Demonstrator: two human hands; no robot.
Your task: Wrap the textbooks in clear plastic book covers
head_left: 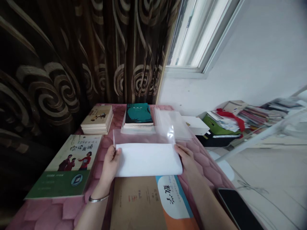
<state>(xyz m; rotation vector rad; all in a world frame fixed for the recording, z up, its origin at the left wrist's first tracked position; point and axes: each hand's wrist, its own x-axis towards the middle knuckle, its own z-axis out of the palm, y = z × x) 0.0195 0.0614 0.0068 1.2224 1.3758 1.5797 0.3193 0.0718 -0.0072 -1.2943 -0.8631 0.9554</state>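
Between the left hand (pixel 112 162) at nine o'clock and the right hand (pixel 187 158) at three, a white rectangular sheet (pixel 147 161) is held, with clear plastic film (pixel 141 135) behind it. On the pink quilted cloth (pixel 50 214), a green-and-white paperback (pixel 66 167) is placed farther out at nine, tan stacked paper books (pixel 97 118) at ten, a teal-topped book stack (pixel 137 114) at twelve, clear plastic sleeves (pixel 171 123) at one, and brown, blue and orange printed paper covers (pixel 136 204) at six.

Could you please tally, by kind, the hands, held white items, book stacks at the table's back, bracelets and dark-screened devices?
Hands: 2 (left hand, right hand)
Held: 1 white item
Back stacks: 2 (beige stack, teal-topped stack)
Bracelets: 1 silver bracelet
Devices: 1 dark-screened device
Total: 7
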